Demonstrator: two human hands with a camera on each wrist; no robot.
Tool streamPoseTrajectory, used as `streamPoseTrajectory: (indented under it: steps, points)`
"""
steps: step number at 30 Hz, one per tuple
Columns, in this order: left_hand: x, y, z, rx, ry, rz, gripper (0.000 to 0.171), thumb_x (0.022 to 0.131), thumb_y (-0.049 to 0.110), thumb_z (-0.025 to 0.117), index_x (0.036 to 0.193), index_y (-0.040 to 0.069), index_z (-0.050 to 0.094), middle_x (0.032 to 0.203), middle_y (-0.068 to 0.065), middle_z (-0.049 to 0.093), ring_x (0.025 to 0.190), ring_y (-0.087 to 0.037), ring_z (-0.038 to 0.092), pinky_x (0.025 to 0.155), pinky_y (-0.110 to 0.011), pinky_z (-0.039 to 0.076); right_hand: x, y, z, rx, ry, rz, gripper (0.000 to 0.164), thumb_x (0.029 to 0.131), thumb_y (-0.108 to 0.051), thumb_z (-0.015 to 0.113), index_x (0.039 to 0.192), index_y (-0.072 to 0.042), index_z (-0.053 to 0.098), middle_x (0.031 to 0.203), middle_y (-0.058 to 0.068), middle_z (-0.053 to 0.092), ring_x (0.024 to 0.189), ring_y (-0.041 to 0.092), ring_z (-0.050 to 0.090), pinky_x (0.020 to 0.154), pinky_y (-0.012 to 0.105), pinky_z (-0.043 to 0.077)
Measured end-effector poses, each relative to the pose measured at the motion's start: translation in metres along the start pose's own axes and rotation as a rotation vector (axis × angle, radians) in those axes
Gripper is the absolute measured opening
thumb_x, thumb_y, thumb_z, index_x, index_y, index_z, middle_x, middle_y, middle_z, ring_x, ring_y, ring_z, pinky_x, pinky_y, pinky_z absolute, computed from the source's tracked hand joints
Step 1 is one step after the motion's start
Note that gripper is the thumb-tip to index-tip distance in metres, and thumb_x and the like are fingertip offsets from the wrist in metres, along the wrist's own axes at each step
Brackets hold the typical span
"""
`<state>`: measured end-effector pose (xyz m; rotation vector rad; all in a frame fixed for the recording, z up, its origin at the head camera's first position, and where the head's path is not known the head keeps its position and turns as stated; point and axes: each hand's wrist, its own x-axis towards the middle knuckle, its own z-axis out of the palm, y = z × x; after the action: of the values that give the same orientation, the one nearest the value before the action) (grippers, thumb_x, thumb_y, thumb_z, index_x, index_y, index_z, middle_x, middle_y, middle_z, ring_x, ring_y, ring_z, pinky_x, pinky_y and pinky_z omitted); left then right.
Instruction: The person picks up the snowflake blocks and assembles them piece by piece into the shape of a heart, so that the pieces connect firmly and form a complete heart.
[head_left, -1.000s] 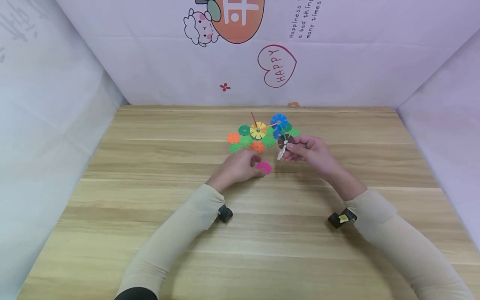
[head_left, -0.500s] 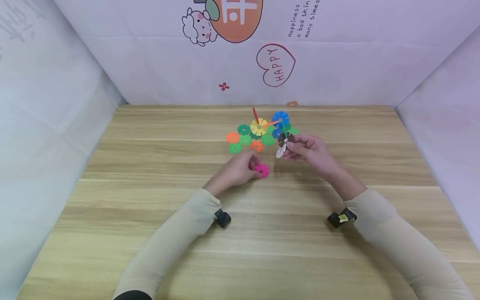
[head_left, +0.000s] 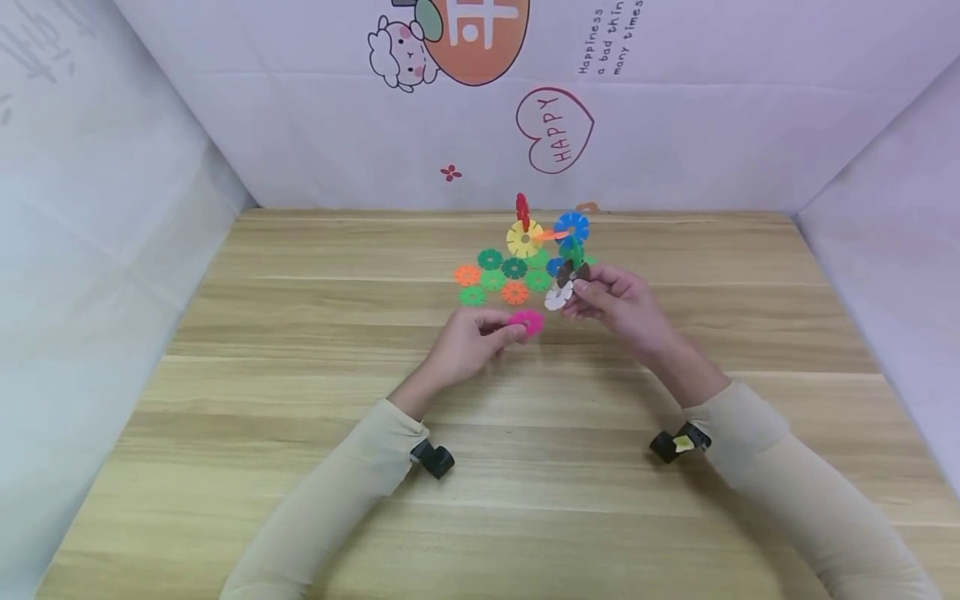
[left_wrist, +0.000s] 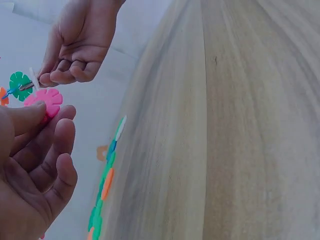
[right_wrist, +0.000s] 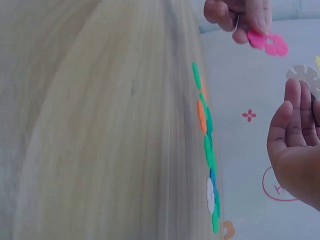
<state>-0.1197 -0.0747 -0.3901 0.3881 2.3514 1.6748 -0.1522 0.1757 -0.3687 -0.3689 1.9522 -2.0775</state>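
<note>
While left hand (head_left: 467, 343) pinches pink disc (head_left: 535, 322), right hand (head_left: 628, 310) brown disc (head_left: 565, 275) | wood-grain tabletop (head_left: 525, 508) beneath | printed white backdrop (head_left: 337, 142) behind

- Left sleeve (head_left: 330, 500): long, plain beige cloth, lightly creased, with a loose cuff at the wrist.
- Right sleeve (head_left: 810, 500): the same beige cloth.
- Left wrist camera (head_left: 437, 461): small, black, blocky.
- Right wrist camera (head_left: 664, 447): also black, with a yellowish patch (head_left: 683, 443) beside it.
- Left hand (head_left: 467, 343) and right hand (head_left: 624, 308): bare.
</note>
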Motion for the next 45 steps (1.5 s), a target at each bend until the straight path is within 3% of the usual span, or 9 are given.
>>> streamPoseTrajectory:
  steps: [9,13,19,25,32,41,45]
  points:
    - [-0.002,0.004,0.002,-0.039,-0.017,0.019,0.018,0.100,0.020,0.066,0.100,0.006,0.077,0.089,-0.016,0.073,0.070,-0.041,0.058,0.050,-0.024,0.038,-0.001,0.000,0.013,-0.017,0.021,-0.031,0.013,0.103,-0.010,0.059,0.103,0.002,0.062,0.088,0.008,0.072,0.081,0.019,0.071,0.077,0.031,0.057]
    - [-0.003,0.004,0.003,-0.080,0.008,0.003,0.011,0.098,0.017,0.068,0.099,0.008,0.075,0.088,-0.009,0.075,0.069,-0.043,0.061,0.050,-0.024,0.040,-0.001,0.001,0.016,-0.051,0.029,-0.036,0.013,0.102,-0.009,0.060,0.100,0.004,0.062,0.085,0.007,0.073,0.080,0.019,0.072,0.075,0.030,0.057]
    - [-0.003,0.007,0.006,-0.103,0.033,-0.005,0.008,0.096,0.014,0.070,0.098,0.006,0.074,0.084,0.000,0.075,0.065,-0.044,0.064,0.044,-0.024,0.034,-0.002,0.003,0.019,-0.050,0.019,-0.039,0.013,0.103,-0.009,0.059,0.102,0.004,0.061,0.087,0.008,0.073,0.081,0.018,0.072,0.077,0.033,0.058]
    - [-0.004,0.008,0.009,-0.104,0.059,0.013,0.006,0.096,0.010,0.070,0.095,0.006,0.073,0.084,-0.002,0.075,0.061,-0.043,0.064,0.040,-0.024,0.033,-0.002,0.004,0.021,-0.061,0.023,-0.045,0.012,0.102,-0.008,0.059,0.102,0.004,0.061,0.086,0.008,0.073,0.080,0.017,0.072,0.074,0.031,0.058]
    - [-0.004,0.009,0.011,-0.137,0.103,-0.016,0.004,0.095,0.006,0.069,0.095,0.004,0.072,0.084,-0.004,0.076,0.060,-0.045,0.063,0.039,-0.024,0.035,0.000,0.001,0.025,-0.140,0.035,-0.037,0.016,0.103,-0.012,0.059,0.101,0.003,0.062,0.088,0.011,0.074,0.080,0.020,0.071,0.078,0.035,0.058]
    - [-0.004,0.009,0.007,-0.079,0.071,-0.026,0.006,0.096,0.009,0.069,0.095,0.004,0.073,0.084,-0.011,0.075,0.062,-0.044,0.064,0.040,-0.024,0.033,0.002,0.001,0.028,-0.202,0.026,-0.015,0.016,0.103,-0.007,0.057,0.097,0.008,0.059,0.087,0.014,0.073,0.079,0.024,0.071,0.082,0.049,0.057]
    - [-0.004,0.006,0.010,-0.095,0.084,-0.014,0.007,0.096,0.008,0.069,0.093,0.003,0.073,0.084,-0.012,0.074,0.061,-0.045,0.063,0.039,-0.023,0.032,0.001,0.002,0.032,-0.183,0.054,-0.009,0.016,0.103,-0.007,0.056,0.098,0.008,0.058,0.086,0.013,0.073,0.078,0.023,0.071,0.082,0.047,0.057]
